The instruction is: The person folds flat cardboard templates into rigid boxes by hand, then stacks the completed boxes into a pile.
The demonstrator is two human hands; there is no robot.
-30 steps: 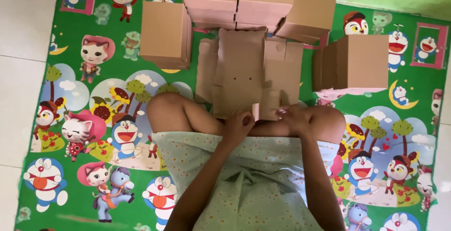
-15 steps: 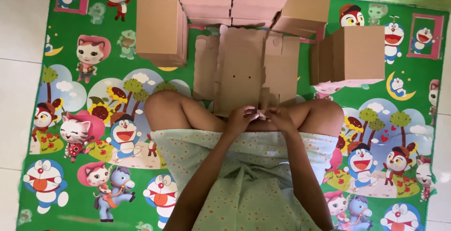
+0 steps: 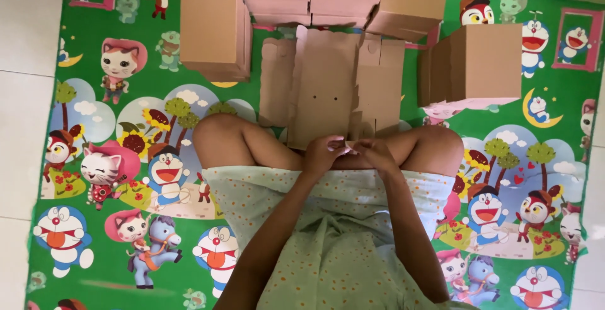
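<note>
Both hands now meet at the flat carton's [image 3: 328,89] near edge, 6 o'clock of it. Left hand [image 3: 322,153] and right hand [image 3: 376,153] pinch a small flap together. Carton lies on mat [image 3: 126,133], boxes [image 3: 214,29] at 12. Best crease along the scored line, thumbs firm.

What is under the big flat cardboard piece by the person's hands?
The flat cardboard box blank lies on the green cartoon play mat, its near edge at the left hand and right hand. Whatever is printed on the mat beneath is hidden.
</note>
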